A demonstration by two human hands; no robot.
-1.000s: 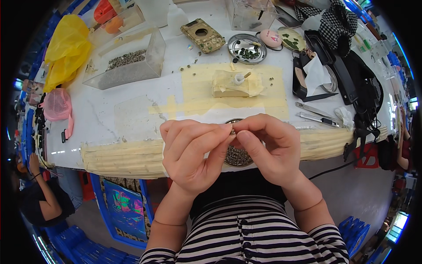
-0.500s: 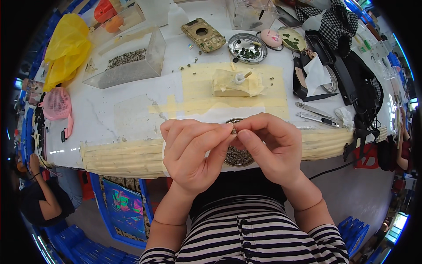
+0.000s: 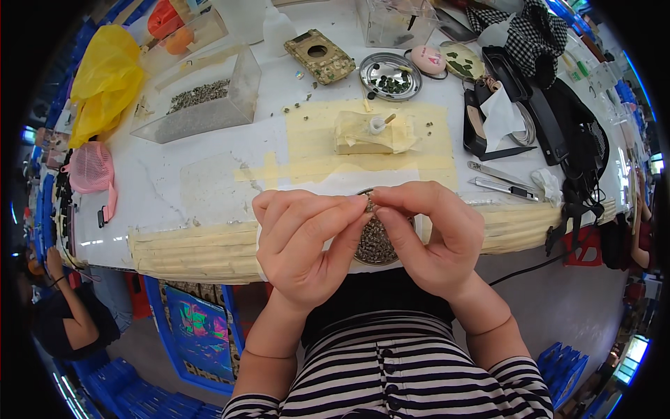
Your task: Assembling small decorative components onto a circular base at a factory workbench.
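Observation:
My left hand and my right hand meet fingertip to fingertip over a round dish at the table's front edge. Between the pinched thumb and forefinger of the left hand is a tiny greyish-brown part, too small to name. The right thumb and forefinger close on its other side. Beneath them the dish is full of small metallic-looking pieces; my hands hide part of its rim. Straight ahead stands a tape-covered block with a small white pot and a stick in it.
A clear bin of small parts sits at left, near a yellow bag. Behind are a camouflage toy tank hull and a metal dish with dark green pieces. Tweezers and a craft knife lie right. Another person's arm shows far left.
My right hand has shifted slightly right, and its thumb and forefinger have turned a little around the tiny part. More of the dish shows between my hands.

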